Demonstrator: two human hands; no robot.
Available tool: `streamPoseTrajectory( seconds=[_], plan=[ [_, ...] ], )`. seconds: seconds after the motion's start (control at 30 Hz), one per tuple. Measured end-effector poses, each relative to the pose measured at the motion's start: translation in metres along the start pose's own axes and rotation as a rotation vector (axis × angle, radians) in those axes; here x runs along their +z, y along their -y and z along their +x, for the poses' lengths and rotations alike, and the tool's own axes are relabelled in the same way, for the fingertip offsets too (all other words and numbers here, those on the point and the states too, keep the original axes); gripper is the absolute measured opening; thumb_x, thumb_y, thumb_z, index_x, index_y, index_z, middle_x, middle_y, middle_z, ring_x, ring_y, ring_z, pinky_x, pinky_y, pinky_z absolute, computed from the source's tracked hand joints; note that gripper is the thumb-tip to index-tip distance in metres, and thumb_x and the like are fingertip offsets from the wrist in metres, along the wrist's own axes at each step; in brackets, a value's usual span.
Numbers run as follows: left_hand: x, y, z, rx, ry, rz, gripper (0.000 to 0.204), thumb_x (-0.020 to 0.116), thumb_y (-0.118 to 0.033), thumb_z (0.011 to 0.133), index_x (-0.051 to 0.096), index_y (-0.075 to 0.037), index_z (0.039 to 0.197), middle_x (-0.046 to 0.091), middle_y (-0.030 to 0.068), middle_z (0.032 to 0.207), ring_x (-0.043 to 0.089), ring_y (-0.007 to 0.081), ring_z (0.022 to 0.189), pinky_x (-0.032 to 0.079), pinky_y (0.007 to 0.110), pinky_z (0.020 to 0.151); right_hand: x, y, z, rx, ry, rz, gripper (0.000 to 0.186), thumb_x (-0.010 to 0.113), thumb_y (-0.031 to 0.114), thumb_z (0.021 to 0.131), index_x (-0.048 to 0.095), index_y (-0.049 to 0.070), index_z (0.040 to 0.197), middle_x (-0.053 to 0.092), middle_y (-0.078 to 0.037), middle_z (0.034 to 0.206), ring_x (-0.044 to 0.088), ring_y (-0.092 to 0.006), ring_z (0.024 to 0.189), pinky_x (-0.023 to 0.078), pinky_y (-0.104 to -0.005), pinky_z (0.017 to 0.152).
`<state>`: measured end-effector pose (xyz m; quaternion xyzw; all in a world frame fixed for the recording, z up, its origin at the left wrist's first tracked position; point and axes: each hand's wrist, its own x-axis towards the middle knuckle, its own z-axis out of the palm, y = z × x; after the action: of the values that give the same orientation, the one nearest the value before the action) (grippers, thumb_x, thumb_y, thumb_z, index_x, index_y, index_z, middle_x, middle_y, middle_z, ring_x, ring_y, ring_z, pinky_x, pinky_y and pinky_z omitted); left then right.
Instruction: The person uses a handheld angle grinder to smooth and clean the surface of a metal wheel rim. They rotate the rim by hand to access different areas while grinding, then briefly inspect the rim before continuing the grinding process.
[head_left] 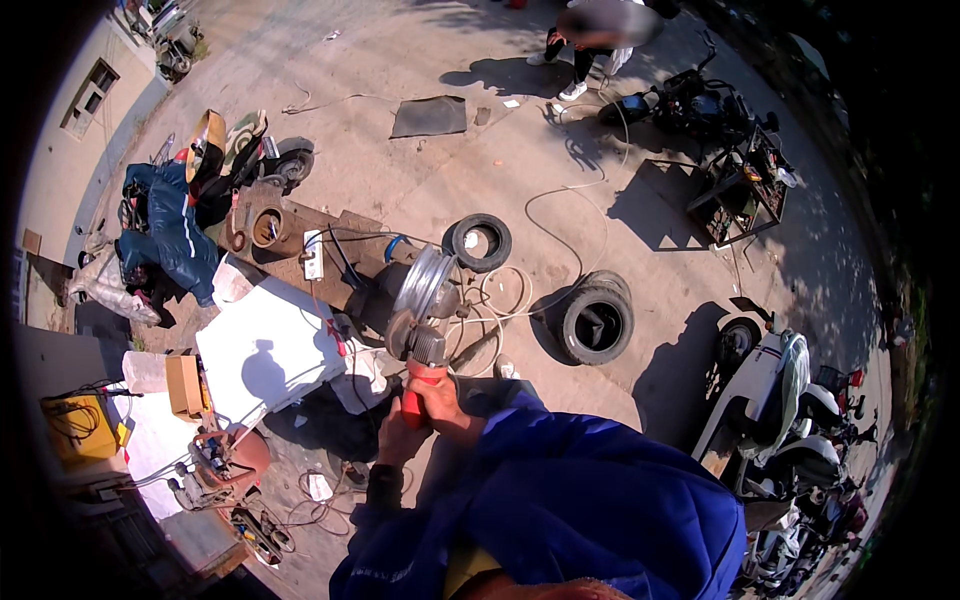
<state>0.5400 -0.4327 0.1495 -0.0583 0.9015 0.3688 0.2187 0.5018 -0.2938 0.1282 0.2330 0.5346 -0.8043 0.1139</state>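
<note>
Both of my hands are wrapped around a red angle grinder. My right hand grips its body from the right, and my left hand closes on it lower down, toward the rear. The grinder's grey metal head points away from me. Just beyond it is a silver wheel rim, mounted on a dark machine or stand. The grinder's head overlaps the rim's near side; whether they touch, I cannot tell.
A tyre lies beyond the rim, and stacked tyres sit to the right. A pale cable loops across the ground. Left are a white-topped table and a power strip. Motorcycles stand around; another person is at the far side.
</note>
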Motion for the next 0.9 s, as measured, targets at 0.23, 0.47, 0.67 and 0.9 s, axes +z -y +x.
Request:
streamPoseTrajectory(
  seconds=[0.23,0.47,0.67,0.9],
  plan=[
    [-0.011,-0.026,0.008,0.046,-0.008,-0.001,0.070,0.090,-0.040,0.074,0.052,-0.006,0.121,0.072,0.0277,0.103,0.069,0.0489,0.102,0.055,0.057,0.084,-0.003,0.027,0.013,0.005,0.031,0.023,0.025,0.078,0.018,0.085,0.074,0.004,0.106,0.074,-0.005,0.098,0.070,-0.0170,0.090,0.054,-0.0335,0.082],
    [-0.006,-0.041,-0.002,-0.040,-0.018,0.111,0.067,0.088,-0.038,0.075,0.052,-0.005,0.121,0.073,0.0267,0.100,0.070,0.0495,0.100,0.056,0.056,0.083,-0.010,0.035,0.007,0.072,0.035,0.104,0.026,0.083,0.016,0.081,0.075,0.005,0.102,0.074,-0.005,0.096,0.069,-0.0157,0.089,0.053,-0.0333,0.081],
    [-0.011,-0.052,-0.012,-0.010,-0.042,0.089,0.071,0.089,-0.039,0.075,0.051,-0.003,0.123,0.072,0.0271,0.102,0.068,0.0496,0.103,0.055,0.057,0.082,-0.018,0.042,-0.005,0.087,0.158,0.201,0.019,0.078,0.016,0.088,0.070,0.005,0.101,0.070,-0.002,0.092,0.066,-0.0141,0.084,0.053,-0.0326,0.080],
    [-0.022,-0.069,-0.013,-0.049,0.018,0.095,0.064,0.091,-0.032,0.074,0.054,-0.005,0.118,0.074,0.0246,0.106,0.069,0.0475,0.106,0.056,0.051,0.084,-0.014,0.037,-0.002,0.101,0.116,0.265,0.023,0.080,0.016,0.086,0.072,0.003,0.104,0.072,-0.004,0.098,0.067,-0.0154,0.090,0.053,-0.0335,0.085]
  ],
)
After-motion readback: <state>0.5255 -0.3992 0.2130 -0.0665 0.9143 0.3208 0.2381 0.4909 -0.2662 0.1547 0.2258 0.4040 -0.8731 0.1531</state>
